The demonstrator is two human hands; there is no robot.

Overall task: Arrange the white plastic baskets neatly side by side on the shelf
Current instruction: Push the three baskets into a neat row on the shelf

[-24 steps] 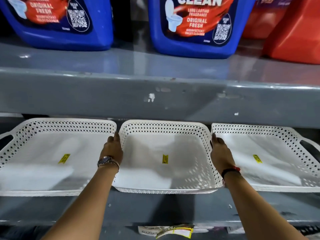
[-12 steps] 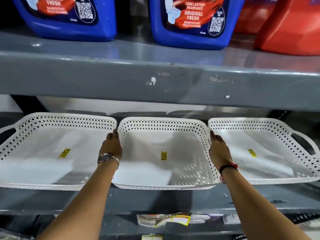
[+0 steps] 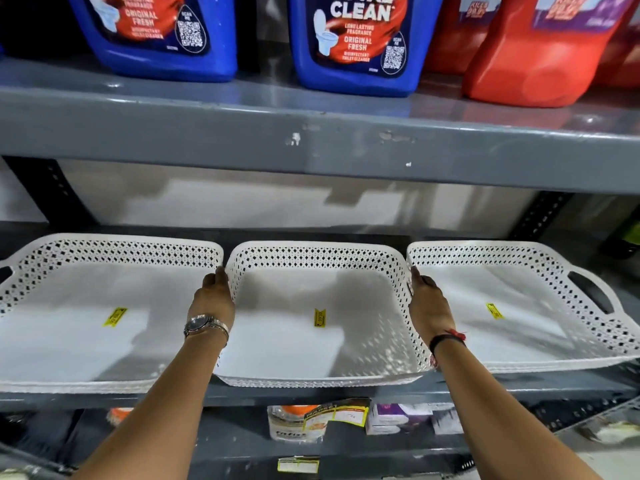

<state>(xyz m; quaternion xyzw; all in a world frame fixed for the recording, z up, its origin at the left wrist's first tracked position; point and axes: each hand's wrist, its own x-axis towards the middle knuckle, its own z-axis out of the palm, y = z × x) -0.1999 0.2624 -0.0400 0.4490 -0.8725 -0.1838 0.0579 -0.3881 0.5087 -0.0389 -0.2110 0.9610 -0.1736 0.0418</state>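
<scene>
Three white perforated plastic baskets sit in a row on the grey shelf (image 3: 311, 393). Each has a small yellow sticker on its floor. The middle basket (image 3: 318, 254) lies between the left basket (image 3: 114, 244) and the right basket (image 3: 502, 251), rims almost touching. My left hand (image 3: 214, 299) is pressed flat against the middle basket's left wall. My right hand (image 3: 427, 306) lies against its right wall. Both hands clasp the basket from the sides, and their fingertips reach down into the narrow gaps beside it.
The grey upper shelf (image 3: 311, 143) overhangs the baskets. On it stand blue toilet-cleaner jugs (image 3: 356, 43) and red jugs (image 3: 540, 53). Below the basket shelf lie small packets and labels (image 3: 322, 420). Dark shelf uprights (image 3: 540, 216) stand at the back corners.
The view has dropped and now shows more of the space behind the baskets. The middle basket has slid slightly back with both hands on its sides.
</scene>
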